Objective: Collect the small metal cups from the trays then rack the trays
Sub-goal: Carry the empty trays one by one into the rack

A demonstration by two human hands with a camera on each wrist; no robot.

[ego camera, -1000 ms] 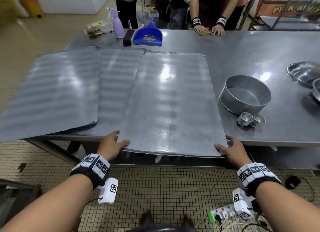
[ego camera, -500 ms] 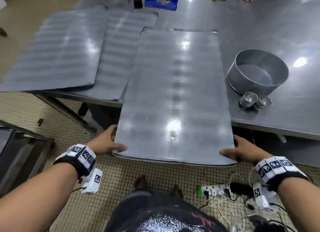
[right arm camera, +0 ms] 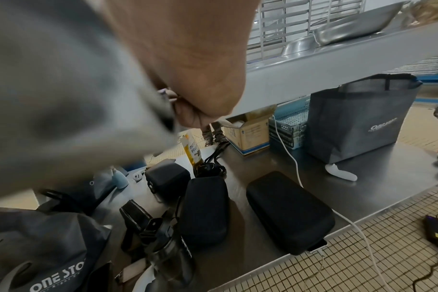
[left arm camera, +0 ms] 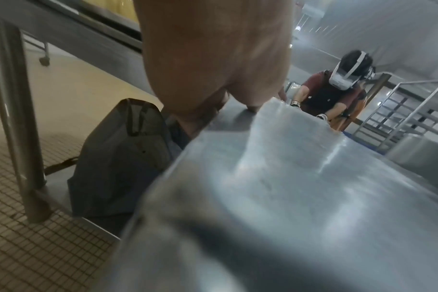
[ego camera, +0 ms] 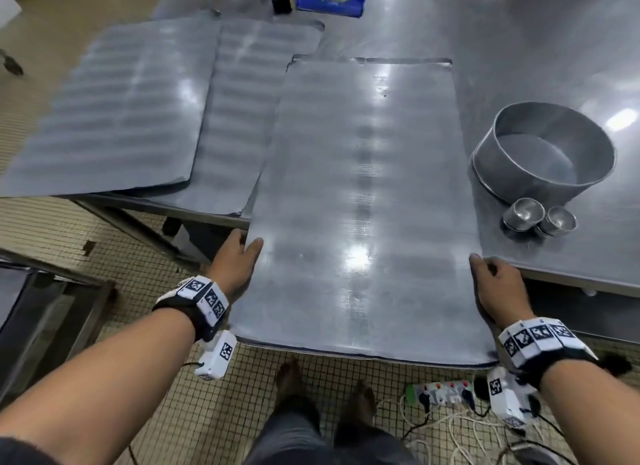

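Fingers of both hands grip the bare tray; nearby round pan sits empty beside two cups.

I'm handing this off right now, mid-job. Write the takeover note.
Left hand and right hand each grip a side edge of the near tray, which hangs partly off the table.
Two more trays lie overlapped to its left.
Two small metal cups stand beside the round pan; no cups on the trays.
Left: rack all three trays.
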